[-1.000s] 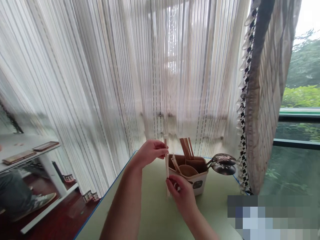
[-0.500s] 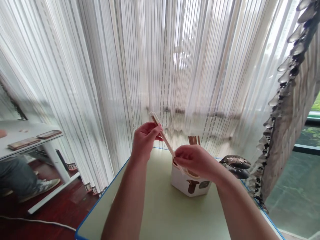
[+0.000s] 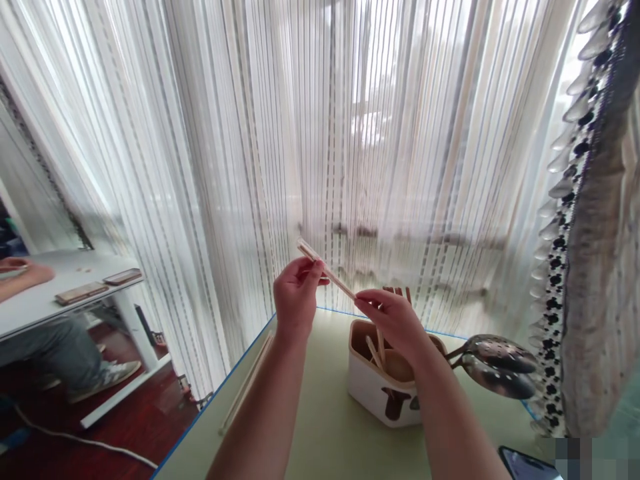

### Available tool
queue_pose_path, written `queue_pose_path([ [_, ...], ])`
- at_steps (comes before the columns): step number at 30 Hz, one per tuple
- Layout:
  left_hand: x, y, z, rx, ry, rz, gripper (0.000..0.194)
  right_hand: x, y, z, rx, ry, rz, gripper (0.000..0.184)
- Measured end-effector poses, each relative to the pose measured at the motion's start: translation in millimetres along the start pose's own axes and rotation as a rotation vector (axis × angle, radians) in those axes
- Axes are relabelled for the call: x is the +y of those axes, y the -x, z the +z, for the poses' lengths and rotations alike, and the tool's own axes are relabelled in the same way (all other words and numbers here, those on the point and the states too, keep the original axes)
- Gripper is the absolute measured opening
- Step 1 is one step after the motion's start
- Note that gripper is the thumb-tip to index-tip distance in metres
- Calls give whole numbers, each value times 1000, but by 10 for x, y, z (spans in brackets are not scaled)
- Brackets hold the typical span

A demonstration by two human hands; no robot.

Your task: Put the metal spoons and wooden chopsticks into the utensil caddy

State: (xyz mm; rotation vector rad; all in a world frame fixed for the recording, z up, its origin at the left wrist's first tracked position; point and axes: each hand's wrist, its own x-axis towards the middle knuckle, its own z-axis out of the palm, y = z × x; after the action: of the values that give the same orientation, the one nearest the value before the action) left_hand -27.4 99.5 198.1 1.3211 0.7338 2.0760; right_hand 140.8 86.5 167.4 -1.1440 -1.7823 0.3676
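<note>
A pair of wooden chopsticks (image 3: 339,283), seemingly in a clear plastic wrapper, slants down to the right between my hands. My left hand (image 3: 296,293) pinches it near its upper end. At the lower end, the fingers of my right hand (image 3: 390,317) are closed on it, above the utensil holder (image 3: 376,399). This holder is white outside and brown inside, with a dark motif on its front. Light wooden sticks (image 3: 376,353) lean inside, and several brown chopsticks (image 3: 398,292) stand at its back, partly hidden by my right hand.
Pale chopsticks (image 3: 250,380) lie along the table's left side, partly behind my left forearm. A slotted spoon (image 3: 500,352) and a ladle (image 3: 495,380) reach out right of the holder. A phone (image 3: 527,463) lies front right. Another person's hand (image 3: 30,275) rests on a white table (image 3: 30,317).
My right hand has risen off the holder's rim with the chopsticks' lower end, so they slant less steeply. The view has shifted, showing more of the left chopsticks and the phone.
</note>
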Motion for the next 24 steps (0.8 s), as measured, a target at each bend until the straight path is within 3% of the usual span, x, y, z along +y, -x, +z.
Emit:
queue_pose_path([
  [3, -64, -4, 9, -40, -55, -12, 30, 13, -17, 74, -29, 127, -34, 20],
  [7, -133, -13, -1, -120, -81, -73, 32, -14, 2, 71, -99, 229, 31, 20],
  [13, -168, 1, -2, -216, -117, -117, 32, -97, 39, 2, -49, 293, 5, 23],
  [19, -200, 122, 129, -392, -463, 53, 20, -108, 23, 86, -62, 346, -5, 22],
  [24, -216, 179, 176, -352, -673, 163, 17, -77, 6, 156, -29, 518, 2, 21],
])
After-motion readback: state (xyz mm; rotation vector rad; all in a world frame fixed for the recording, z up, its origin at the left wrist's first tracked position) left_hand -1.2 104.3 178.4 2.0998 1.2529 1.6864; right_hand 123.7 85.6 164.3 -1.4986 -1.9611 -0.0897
